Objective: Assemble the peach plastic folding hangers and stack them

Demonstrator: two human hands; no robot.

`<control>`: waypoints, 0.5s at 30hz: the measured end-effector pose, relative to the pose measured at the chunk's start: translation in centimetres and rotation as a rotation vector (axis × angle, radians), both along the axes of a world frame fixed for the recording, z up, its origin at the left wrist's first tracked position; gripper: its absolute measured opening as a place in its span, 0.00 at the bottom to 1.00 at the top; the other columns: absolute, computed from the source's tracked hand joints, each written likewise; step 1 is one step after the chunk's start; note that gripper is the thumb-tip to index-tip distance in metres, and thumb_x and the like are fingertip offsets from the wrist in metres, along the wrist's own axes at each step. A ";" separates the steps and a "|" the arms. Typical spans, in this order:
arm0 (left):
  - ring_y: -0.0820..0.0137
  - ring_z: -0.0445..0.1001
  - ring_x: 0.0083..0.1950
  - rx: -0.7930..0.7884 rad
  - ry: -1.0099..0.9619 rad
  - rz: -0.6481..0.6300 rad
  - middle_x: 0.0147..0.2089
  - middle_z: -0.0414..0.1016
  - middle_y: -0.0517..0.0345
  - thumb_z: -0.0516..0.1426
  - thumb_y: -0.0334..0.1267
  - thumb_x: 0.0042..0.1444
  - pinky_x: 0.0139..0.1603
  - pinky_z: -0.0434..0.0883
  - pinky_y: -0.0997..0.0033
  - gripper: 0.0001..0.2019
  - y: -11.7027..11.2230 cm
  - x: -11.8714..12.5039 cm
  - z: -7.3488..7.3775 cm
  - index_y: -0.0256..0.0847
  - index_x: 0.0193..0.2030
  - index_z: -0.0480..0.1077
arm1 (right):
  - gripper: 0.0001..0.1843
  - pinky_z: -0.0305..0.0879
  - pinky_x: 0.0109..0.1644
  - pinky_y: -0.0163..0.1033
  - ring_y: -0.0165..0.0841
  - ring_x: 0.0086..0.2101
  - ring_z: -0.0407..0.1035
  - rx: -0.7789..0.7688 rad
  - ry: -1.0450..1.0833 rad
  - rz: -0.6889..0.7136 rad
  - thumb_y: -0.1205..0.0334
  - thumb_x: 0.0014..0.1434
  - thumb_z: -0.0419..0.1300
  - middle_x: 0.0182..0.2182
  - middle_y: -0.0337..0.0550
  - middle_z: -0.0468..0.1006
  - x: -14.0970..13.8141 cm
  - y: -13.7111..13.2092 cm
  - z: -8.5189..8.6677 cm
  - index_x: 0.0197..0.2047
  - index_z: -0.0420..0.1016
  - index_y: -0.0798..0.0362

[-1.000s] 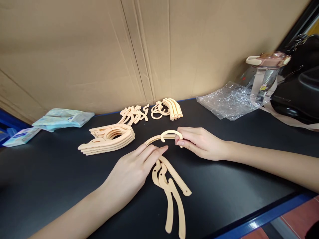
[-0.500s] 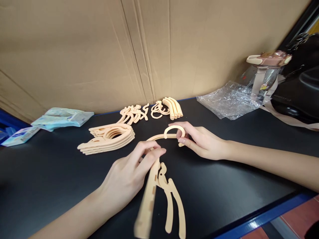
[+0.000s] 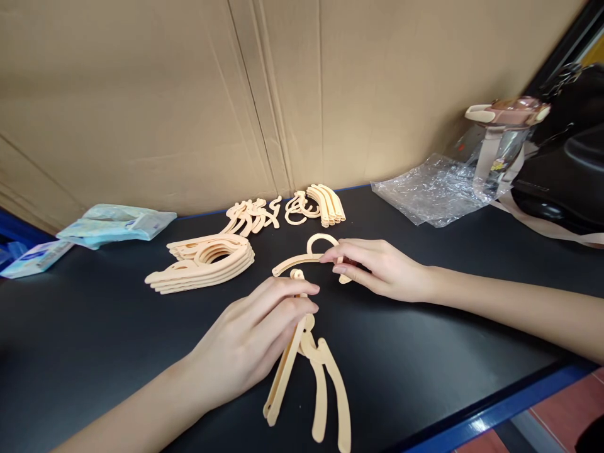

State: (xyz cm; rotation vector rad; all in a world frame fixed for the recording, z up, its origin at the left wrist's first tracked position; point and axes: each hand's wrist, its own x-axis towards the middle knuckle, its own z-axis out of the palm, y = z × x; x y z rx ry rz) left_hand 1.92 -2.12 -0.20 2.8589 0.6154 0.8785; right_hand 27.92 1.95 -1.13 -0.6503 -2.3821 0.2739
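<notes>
At the middle of the table, my right hand (image 3: 365,264) pinches a beige plastic hanger hook (image 3: 322,238), its curve turned up. A curved hanger arm (image 3: 295,260) extends left from the fingertips of that hand; whether it is gripped too I cannot tell. My left hand (image 3: 264,321) is closed on a long straight-looking hanger arm (image 3: 284,380), which points toward me with its far end showing above the fingers. Just right of it lie two loose curved hanger pieces, one with a notched end (image 3: 319,390) and one plain (image 3: 338,396).
A stack of folded beige hangers (image 3: 207,277) lies left of centre. Behind are notched pieces (image 3: 250,215), hooks (image 3: 297,211) and curved arms (image 3: 328,204). Blue tissue packs (image 3: 117,223) lie left. A clear plastic bag (image 3: 429,189), a bottle (image 3: 507,138) and a black bag (image 3: 561,163) are right.
My left hand has moved slightly right, and its hanger arm has swung, its near end drawn farther from me. The hook in my right hand has turned, and its curve sits further left.
</notes>
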 end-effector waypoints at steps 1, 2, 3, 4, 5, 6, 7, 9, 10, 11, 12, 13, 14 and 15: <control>0.69 0.73 0.52 -0.029 -0.025 -0.010 0.50 0.72 0.50 0.51 0.26 0.67 0.51 0.72 0.72 0.08 -0.1 0.1 0.1 0.38 0.49 0.67 | 0.10 0.68 0.38 0.33 0.29 0.33 0.72 -0.002 -0.004 -0.006 0.64 0.70 0.52 0.32 0.41 0.76 0.0 0.0 0.0 0.51 0.69 0.57; 0.69 0.73 0.50 -0.060 -0.051 -0.010 0.48 0.72 0.52 0.54 0.28 0.66 0.51 0.72 0.72 0.06 -0.1 0.1 0.1 0.38 0.47 0.68 | 0.10 0.68 0.37 0.33 0.29 0.32 0.71 -0.005 -0.009 -0.007 0.63 0.70 0.53 0.31 0.40 0.75 0.0 0.0 0.0 0.51 0.69 0.57; 0.70 0.73 0.49 -0.091 -0.077 0.003 0.46 0.72 0.54 0.56 0.29 0.65 0.50 0.72 0.73 0.04 -0.2 0.2 0.2 0.39 0.46 0.68 | 0.11 0.67 0.36 0.32 0.28 0.31 0.70 -0.008 -0.015 -0.004 0.62 0.69 0.54 0.30 0.39 0.74 0.0 -0.1 0.0 0.52 0.68 0.57; 0.72 0.73 0.47 -0.121 -0.099 0.025 0.44 0.71 0.56 0.57 0.29 0.64 0.50 0.72 0.74 0.04 -0.2 0.3 0.2 0.40 0.44 0.68 | 0.13 0.67 0.35 0.32 0.28 0.30 0.69 -0.012 -0.021 0.003 0.61 0.68 0.56 0.30 0.38 0.73 0.0 -0.1 -0.1 0.53 0.68 0.57; 0.73 0.73 0.47 -0.149 -0.112 0.053 0.43 0.70 0.57 0.58 0.29 0.64 0.49 0.72 0.75 0.04 -0.3 0.4 0.2 0.40 0.43 0.68 | 0.15 0.66 0.35 0.32 0.28 0.29 0.68 -0.018 -0.027 0.011 0.60 0.67 0.57 0.29 0.37 0.72 0.0 -0.1 -0.1 0.54 0.67 0.57; 0.74 0.73 0.47 -0.174 -0.123 0.082 0.44 0.70 0.58 0.58 0.27 0.63 0.49 0.73 0.76 0.06 -0.4 0.5 0.1 0.41 0.44 0.68 | 0.17 0.66 0.35 0.32 0.28 0.29 0.68 -0.027 -0.032 0.017 0.59 0.67 0.58 0.29 0.36 0.71 0.1 -0.1 -0.2 0.56 0.66 0.57; 0.74 0.74 0.48 -0.197 -0.139 0.106 0.46 0.70 0.58 0.58 0.26 0.63 0.49 0.74 0.77 0.08 -0.4 0.6 0.0 0.42 0.46 0.69 | 0.19 0.66 0.35 0.33 0.28 0.30 0.68 -0.036 -0.038 0.023 0.59 0.66 0.59 0.30 0.36 0.71 0.1 -0.1 -0.2 0.57 0.65 0.57; 0.74 0.74 0.51 -0.235 -0.197 0.141 0.53 0.69 0.57 0.58 0.26 0.62 0.49 0.76 0.78 0.14 -0.6 0.7 -0.2 0.45 0.52 0.68 | 0.22 0.67 0.37 0.33 0.28 0.31 0.68 -0.051 -0.043 0.029 0.59 0.65 0.60 0.33 0.37 0.72 0.2 -0.1 -0.3 0.59 0.63 0.56; 0.74 0.75 0.53 -0.250 -0.238 0.155 0.57 0.68 0.57 0.58 0.26 0.62 0.49 0.77 0.79 0.17 -0.8 0.8 -0.3 0.46 0.56 0.67 | 0.23 0.67 0.37 0.33 0.28 0.32 0.68 -0.056 -0.046 0.028 0.59 0.65 0.61 0.34 0.38 0.72 0.2 -0.1 -0.3 0.60 0.62 0.55; 0.74 0.75 0.53 -0.261 -0.279 0.167 0.61 0.66 0.56 0.59 0.27 0.62 0.49 0.78 0.80 0.20 -0.9 0.8 -0.3 0.47 0.59 0.65 | 0.23 0.68 0.38 0.33 0.28 0.32 0.69 -0.059 -0.047 0.022 0.60 0.64 0.61 0.35 0.38 0.72 0.2 -0.1 -0.3 0.60 0.62 0.54; 0.75 0.77 0.52 -0.270 -0.305 0.178 0.63 0.65 0.56 0.59 0.27 0.62 0.48 0.78 0.81 0.22 -1.0 0.9 -0.4 0.48 0.61 0.64 | 0.23 0.68 0.38 0.33 0.28 0.32 0.69 -0.061 -0.046 0.015 0.60 0.64 0.61 0.35 0.37 0.72 0.2 0.0 -0.3 0.59 0.61 0.53; 0.76 0.78 0.50 -0.271 -0.309 0.184 0.62 0.66 0.57 0.59 0.28 0.62 0.49 0.78 0.81 0.22 -1.1 0.9 -0.3 0.48 0.61 0.64 | 0.22 0.68 0.38 0.33 0.28 0.32 0.69 -0.063 -0.046 0.004 0.59 0.64 0.62 0.35 0.37 0.73 0.2 -0.1 -0.3 0.58 0.61 0.53; 0.77 0.79 0.48 -0.265 -0.291 0.186 0.61 0.69 0.59 0.58 0.28 0.63 0.49 0.78 0.82 0.21 -1.2 0.9 -0.3 0.47 0.61 0.65 | 0.22 0.67 0.37 0.33 0.28 0.32 0.69 -0.064 -0.046 -0.006 0.58 0.64 0.62 0.34 0.36 0.73 0.3 -0.1 -0.3 0.57 0.62 0.52; 0.78 0.79 0.45 -0.253 -0.252 0.184 0.57 0.73 0.60 0.58 0.29 0.63 0.48 0.77 0.84 0.19 -1.3 0.8 -0.2 0.46 0.60 0.66 | 0.21 0.67 0.37 0.33 0.28 0.31 0.69 -0.063 -0.047 -0.018 0.57 0.63 0.62 0.33 0.36 0.73 0.3 -0.1 -0.3 0.56 0.62 0.52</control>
